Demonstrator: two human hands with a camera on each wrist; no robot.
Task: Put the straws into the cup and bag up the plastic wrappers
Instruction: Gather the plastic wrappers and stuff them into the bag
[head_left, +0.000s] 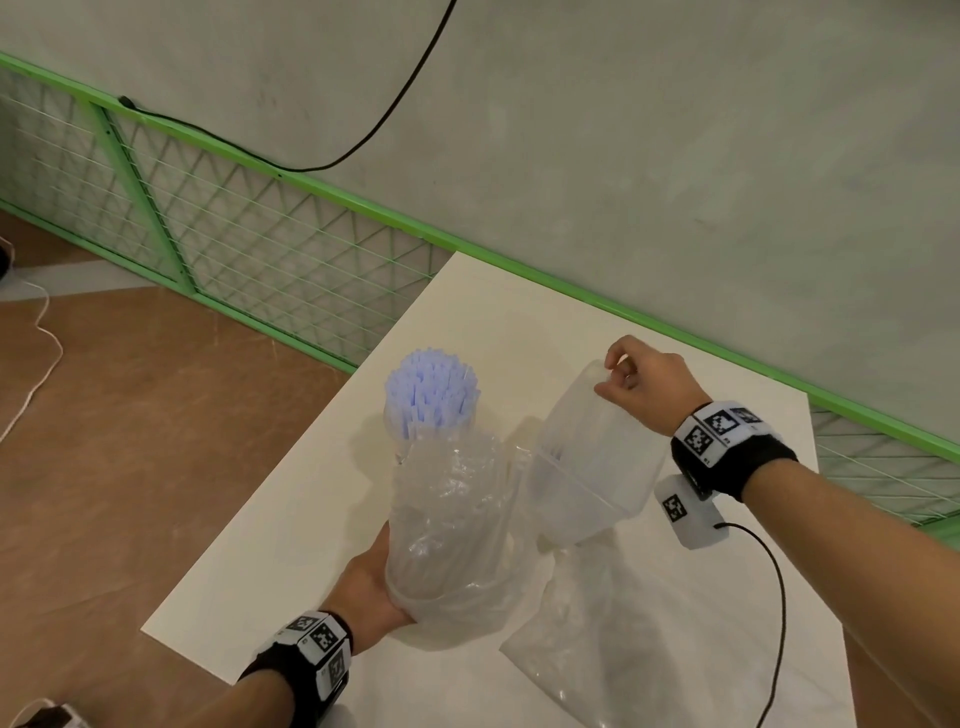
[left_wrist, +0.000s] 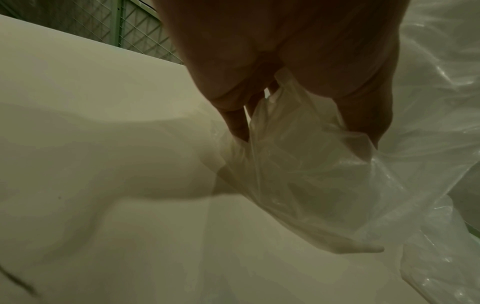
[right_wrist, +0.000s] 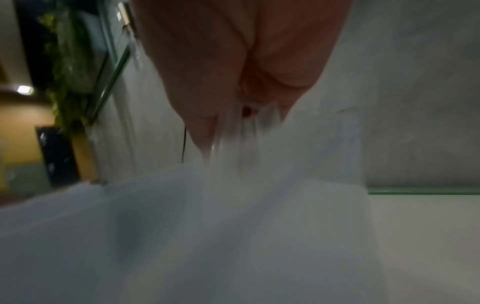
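Pale blue straws (head_left: 431, 395) are already standing upright in the cup (head_left: 402, 441), at the table's (head_left: 291, 519) far left. Just nearer than the cup, the left hand (head_left: 371, 592) is clutching a crumpled wrapper (head_left: 452, 530), while the right hand (head_left: 641, 387) is pinching a bag (head_left: 592, 462) by its top edge, right of the cup. Swinging the wrapper could, I think, be tipping the cup; the slippery bag mouth may be closing.

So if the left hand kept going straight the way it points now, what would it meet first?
Probably the cup full of blue straws: the left hand, holding crumpled plastic wrappers, points up the table toward it. Depth is unclear.
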